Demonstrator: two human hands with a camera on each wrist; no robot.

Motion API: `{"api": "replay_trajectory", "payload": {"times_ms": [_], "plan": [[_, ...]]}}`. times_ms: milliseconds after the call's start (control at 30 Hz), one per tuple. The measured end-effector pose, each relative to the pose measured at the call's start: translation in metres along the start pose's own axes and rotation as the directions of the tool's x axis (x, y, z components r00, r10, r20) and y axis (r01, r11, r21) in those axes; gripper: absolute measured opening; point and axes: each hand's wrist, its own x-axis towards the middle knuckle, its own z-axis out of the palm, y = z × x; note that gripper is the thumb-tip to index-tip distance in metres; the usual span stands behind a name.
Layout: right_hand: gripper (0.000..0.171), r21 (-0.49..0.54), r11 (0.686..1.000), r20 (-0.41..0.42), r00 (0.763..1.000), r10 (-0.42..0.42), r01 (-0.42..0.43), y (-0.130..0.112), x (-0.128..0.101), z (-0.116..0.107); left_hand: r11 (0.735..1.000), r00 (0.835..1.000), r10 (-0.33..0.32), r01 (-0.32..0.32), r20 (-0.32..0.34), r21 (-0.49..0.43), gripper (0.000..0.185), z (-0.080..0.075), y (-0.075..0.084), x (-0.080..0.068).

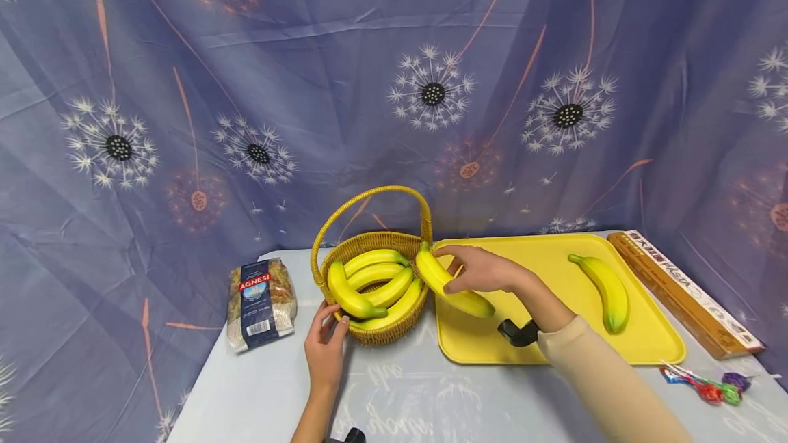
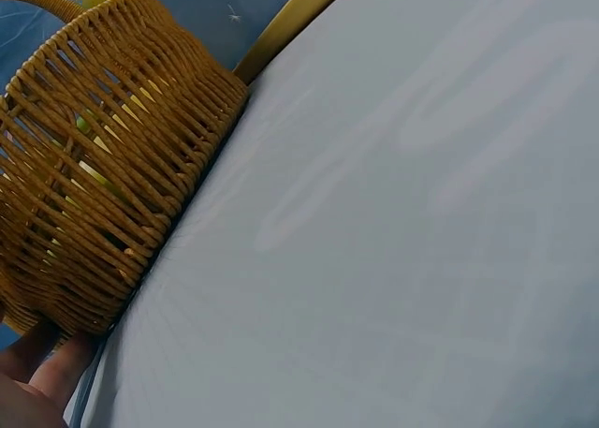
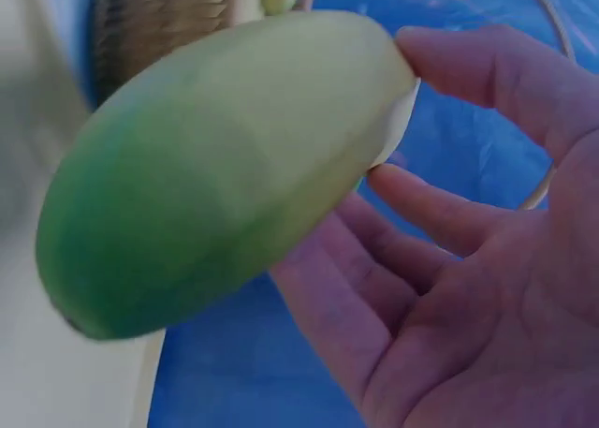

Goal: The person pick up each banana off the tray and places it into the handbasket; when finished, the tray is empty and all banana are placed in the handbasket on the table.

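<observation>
My right hand [image 1: 483, 270] holds a yellow banana [image 1: 452, 286] between thumb and fingers, over the basket's right rim and the tray's left edge. In the right wrist view, the banana's green-tinged end [image 3: 140, 241] points away from the fingers. My left hand [image 1: 325, 351] rests its fingertips against the near left side of a woven basket [image 1: 384, 336] with a tall arched handle. From the left wrist view, fingers [image 2: 61, 376] touch the basket's wicker wall [image 2: 122, 156] low down. Several bananas [image 1: 375, 286] lie inside the basket, one across the others at the left.
A yellow tray [image 1: 517, 351] to the right carries one banana [image 1: 606, 292]. Beside it lies a long pasta box [image 1: 683, 292], with several wrapped lollipops [image 1: 708, 385] in front. An Agnesi pasta bag [image 1: 261, 303] stands left of the basket. A patterned curtain [image 1: 345, 87] hangs behind the table.
</observation>
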Motion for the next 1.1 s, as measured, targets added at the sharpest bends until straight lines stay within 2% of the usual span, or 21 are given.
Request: {"api": "replay_trajectory", "payload": {"times_ms": [167, 300, 500, 633, 800, 967, 1100], "plan": [[0.070, 0.032, 0.997, 0.031, 0.997, -0.073, 0.072, -0.022, 0.012, 0.004, 1.000, 1.000, 0.010, -0.010, -0.006, -0.006, 0.031, 0.000, 0.003, -0.001], [0.070, 0.053, 0.995, 0.020, 0.996, -0.083, 0.082, -0.033, 0.027, 0.006, 1.000, 1.000, 0.020, -0.020, -0.003, -0.014, 0.030, 0.000, 0.000, 0.000], [0.070, 0.051, 0.997, 0.002, 0.998, -0.066, 0.065, -0.046, 0.054, 0.012, 0.999, 0.999, 0.028, -0.029, -0.016, -0.024, 0.030, -0.001, -0.020, 0.004], [0.071, 0.024, 0.999, 0.018, 0.999, -0.050, 0.049, -0.052, 0.072, 0.018, 1.000, 1.000, 0.010, -0.010, -0.025, -0.018, 0.029, -0.002, -0.029, 0.005], [0.073, -0.070, 0.996, 0.025, 0.999, -0.046, 0.047, -0.059, 0.094, 0.028, 1.000, 0.998, 0.019, -0.019, -0.061, 0.001, 0.027, -0.005, -0.028, 0.002], [0.073, -0.168, 0.986, 0.008, 1.000, 0.002, -0.001, -0.063, 0.110, 0.036, 0.999, 0.996, 0.043, -0.045, -0.077, -0.025, 0.028, -0.003, -0.029, 0.003], [0.081, -0.180, 0.984, 0.025, 0.999, 0.023, -0.018, -0.063, 0.117, 0.044, 0.998, 0.997, 0.027, -0.032, -0.074, -0.056, 0.029, -0.002, -0.025, 0.003]]}}
